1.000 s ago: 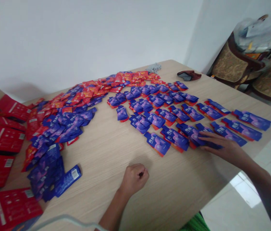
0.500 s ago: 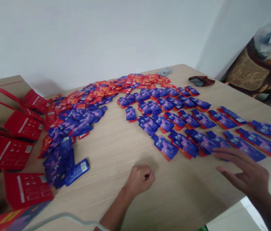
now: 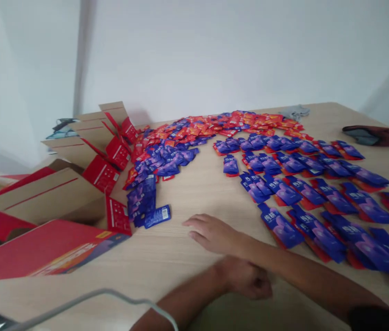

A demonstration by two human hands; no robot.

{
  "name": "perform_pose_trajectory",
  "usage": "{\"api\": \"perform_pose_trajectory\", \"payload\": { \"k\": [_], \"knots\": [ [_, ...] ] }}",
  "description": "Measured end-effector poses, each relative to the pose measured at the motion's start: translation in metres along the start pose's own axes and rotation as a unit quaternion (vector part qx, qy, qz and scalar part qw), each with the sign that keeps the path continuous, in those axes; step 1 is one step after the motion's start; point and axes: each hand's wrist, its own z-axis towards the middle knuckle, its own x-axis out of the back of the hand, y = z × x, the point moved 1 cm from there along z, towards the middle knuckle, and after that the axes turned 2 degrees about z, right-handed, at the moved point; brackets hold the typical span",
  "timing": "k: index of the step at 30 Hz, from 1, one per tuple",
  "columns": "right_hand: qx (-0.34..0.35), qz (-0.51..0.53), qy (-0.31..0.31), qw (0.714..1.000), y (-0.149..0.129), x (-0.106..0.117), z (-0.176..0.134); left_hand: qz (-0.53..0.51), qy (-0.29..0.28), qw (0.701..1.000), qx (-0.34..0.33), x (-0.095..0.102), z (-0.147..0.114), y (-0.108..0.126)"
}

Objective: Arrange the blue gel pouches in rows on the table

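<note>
The right hand lies flat and open at the centre of the frame, fingers stretched toward the left, holding nothing. A second ago it was pressed on the blue sachets at the right; it has since crossed over the left arm and now reaches over bare table. The left hand sits just below it, curled loosely into a fist; blur makes it hard to say whether anything is inside, though it looks empty, much as it did before.

The nearest thing ahead of the right fingers is a lone blue sachet at the lower end of the loose pile of blue and red sachets, left of centre. The laid-out rows fill the right half, untouched now. Red cartons stand at the left edge, one lying flat at lower left.

Judging by the swing, attention has moved from the tidy rows to the unsorted pile.
</note>
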Motion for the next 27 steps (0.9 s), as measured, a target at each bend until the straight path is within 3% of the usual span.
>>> {"api": "perform_pose_trajectory", "payload": {
  "k": [3,6,9,12,15,20,24,27],
  "knots": [
    [0.059,-0.051,-0.043,0.996,0.024,-0.037,0.066,0.017,-0.043,0.995,-0.089,-0.009,0.004,0.001],
    [0.073,-0.091,-0.051,0.992,0.035,-0.071,0.110,0.026,-0.079,0.989,-0.122,-0.008,0.010,-0.002],
    [0.058,-0.106,-0.047,0.992,0.038,-0.094,0.123,0.007,-0.126,0.977,-0.173,0.001,0.016,0.001],
    [0.045,-0.122,-0.045,0.990,0.036,-0.103,0.120,0.009,-0.176,0.965,-0.195,0.010,0.020,0.006],
    [0.038,-0.136,-0.051,0.989,0.033,-0.100,0.118,0.019,-0.189,0.967,-0.172,0.014,0.020,0.009],
    [0.005,-0.151,-0.061,0.987,0.030,-0.079,0.119,0.020,-0.164,0.974,-0.157,0.009,0.014,0.006],
    [-0.049,-0.158,-0.042,0.985,0.035,-0.049,0.107,0.049,-0.115,0.985,-0.121,0.005,0.010,0.004],
    [-0.081,-0.157,-0.020,0.984,0.039,-0.016,0.079,0.057,-0.082,0.991,-0.093,0.008,0.009,0.005]
  ]
}}
